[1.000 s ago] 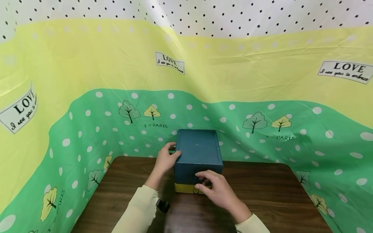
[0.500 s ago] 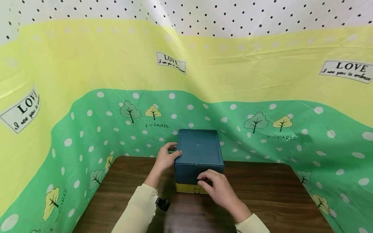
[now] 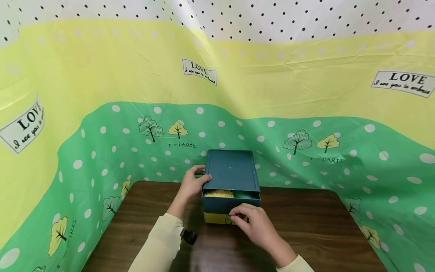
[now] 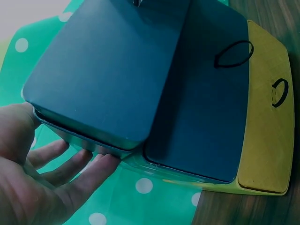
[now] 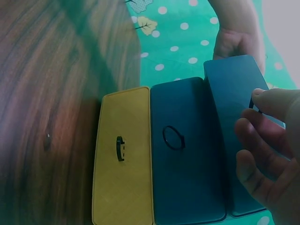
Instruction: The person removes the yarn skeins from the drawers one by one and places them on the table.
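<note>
Head view: blue box [image 3: 231,177] w/ drawers is sitting at the table's [image 3: 306,230] far edge, near the middle, against the green dotted cloth [image 3: 102,151]. Left hand [image 3: 192,185] is gripping the box's top left corner, thumb on the lid, fingers round the side. Right hand [image 3: 253,223] is pinching the top drawer's [image 3: 221,202] front, which is standing a bit out; yellow & green stuff is showing inside. Yellow drawer [image 3: 217,218] is lying under it. Right wrist view: ring pull [image 5: 173,138] on a blue drawer front.
</note>
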The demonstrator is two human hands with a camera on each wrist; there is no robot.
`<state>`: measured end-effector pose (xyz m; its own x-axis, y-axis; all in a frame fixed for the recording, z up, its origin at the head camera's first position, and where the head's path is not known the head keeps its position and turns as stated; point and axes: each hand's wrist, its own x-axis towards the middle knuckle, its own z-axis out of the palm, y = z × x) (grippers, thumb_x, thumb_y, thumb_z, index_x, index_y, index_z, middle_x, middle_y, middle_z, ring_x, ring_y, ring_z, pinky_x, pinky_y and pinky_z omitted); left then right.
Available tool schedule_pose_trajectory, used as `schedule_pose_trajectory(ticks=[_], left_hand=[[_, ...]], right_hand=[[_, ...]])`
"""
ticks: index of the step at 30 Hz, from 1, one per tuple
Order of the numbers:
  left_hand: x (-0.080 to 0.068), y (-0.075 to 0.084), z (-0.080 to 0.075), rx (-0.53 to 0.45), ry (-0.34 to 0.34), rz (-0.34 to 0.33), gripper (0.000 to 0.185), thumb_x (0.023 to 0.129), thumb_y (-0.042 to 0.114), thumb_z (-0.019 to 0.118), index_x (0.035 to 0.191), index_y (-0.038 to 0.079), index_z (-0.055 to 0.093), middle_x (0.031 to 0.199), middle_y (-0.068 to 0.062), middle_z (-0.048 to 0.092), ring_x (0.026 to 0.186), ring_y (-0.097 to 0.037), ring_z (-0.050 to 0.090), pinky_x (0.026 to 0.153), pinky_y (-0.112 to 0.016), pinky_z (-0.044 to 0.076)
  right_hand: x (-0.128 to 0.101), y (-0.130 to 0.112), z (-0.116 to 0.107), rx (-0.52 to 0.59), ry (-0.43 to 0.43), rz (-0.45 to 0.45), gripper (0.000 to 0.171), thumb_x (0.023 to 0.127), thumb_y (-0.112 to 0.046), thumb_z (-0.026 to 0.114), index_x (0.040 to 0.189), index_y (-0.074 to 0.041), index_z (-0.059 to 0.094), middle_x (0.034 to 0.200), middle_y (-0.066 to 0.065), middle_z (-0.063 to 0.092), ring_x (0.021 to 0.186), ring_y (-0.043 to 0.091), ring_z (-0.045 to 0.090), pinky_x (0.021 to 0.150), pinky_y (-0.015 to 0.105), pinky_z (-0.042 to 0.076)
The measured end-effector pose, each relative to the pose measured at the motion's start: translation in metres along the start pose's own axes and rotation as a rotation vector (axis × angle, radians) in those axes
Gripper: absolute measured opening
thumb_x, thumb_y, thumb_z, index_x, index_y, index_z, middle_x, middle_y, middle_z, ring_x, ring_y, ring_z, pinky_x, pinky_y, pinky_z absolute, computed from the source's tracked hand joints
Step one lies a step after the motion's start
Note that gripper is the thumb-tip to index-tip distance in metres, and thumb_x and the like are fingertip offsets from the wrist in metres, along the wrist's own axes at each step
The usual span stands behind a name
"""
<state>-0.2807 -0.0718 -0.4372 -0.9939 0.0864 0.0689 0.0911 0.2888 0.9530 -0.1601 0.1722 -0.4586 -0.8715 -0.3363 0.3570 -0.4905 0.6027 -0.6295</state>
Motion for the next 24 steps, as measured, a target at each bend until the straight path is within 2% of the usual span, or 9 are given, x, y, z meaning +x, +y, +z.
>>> schedule_pose_trajectory(ticks=[6, 12, 18, 24], left_hand=[[0.001, -0.001, -0.001, -0.006, 0.004, -0.021, 0.051, 0.096, 0.022, 0.073, 0.143, 0.011, 0.058, 0.129, -0.015, 0.062, 0.114, -0.032, 0.063, 0.082, -0.041, 0.058], [0.004, 0.002, 0.000, -0.007, -0.002, -0.019, 0.050, 0.096, 0.021, 0.073, 0.143, 0.012, 0.058, 0.129, -0.014, 0.062, 0.114, -0.032, 0.062, 0.082, -0.040, 0.056], [0.006, 0.003, -0.001, -0.013, 0.000, -0.020, 0.050, 0.096, 0.021, 0.074, 0.143, 0.012, 0.058, 0.129, -0.015, 0.062, 0.109, -0.031, 0.065, 0.081, -0.040, 0.057], [0.005, 0.000, 0.000, -0.035, 0.004, -0.027, 0.050, 0.095, 0.021, 0.074, 0.142, 0.012, 0.059, 0.127, -0.015, 0.062, 0.103, -0.029, 0.066, 0.077, -0.039, 0.059]], right_hand=[[-0.007, -0.005, 0.001, 0.017, -0.003, -0.004, 0.015, 0.095, -0.021, 0.075, 0.099, -0.036, 0.075, 0.098, -0.021, 0.070, 0.084, -0.002, 0.063, 0.069, 0.025, 0.056], [-0.012, -0.011, 0.000, 0.019, 0.008, -0.001, 0.006, 0.095, -0.025, 0.075, 0.098, -0.029, 0.077, 0.096, -0.018, 0.071, 0.084, -0.003, 0.064, 0.069, 0.024, 0.056], [-0.019, -0.016, 0.000, 0.030, 0.006, 0.020, 0.016, 0.095, -0.024, 0.076, 0.095, -0.040, 0.073, 0.094, -0.020, 0.072, 0.086, -0.004, 0.066, 0.073, 0.027, 0.058], [-0.029, -0.020, 0.000, 0.051, -0.003, 0.006, 0.017, 0.094, -0.024, 0.076, 0.095, -0.040, 0.073, 0.094, -0.019, 0.072, 0.086, -0.003, 0.067, 0.071, 0.027, 0.058]])
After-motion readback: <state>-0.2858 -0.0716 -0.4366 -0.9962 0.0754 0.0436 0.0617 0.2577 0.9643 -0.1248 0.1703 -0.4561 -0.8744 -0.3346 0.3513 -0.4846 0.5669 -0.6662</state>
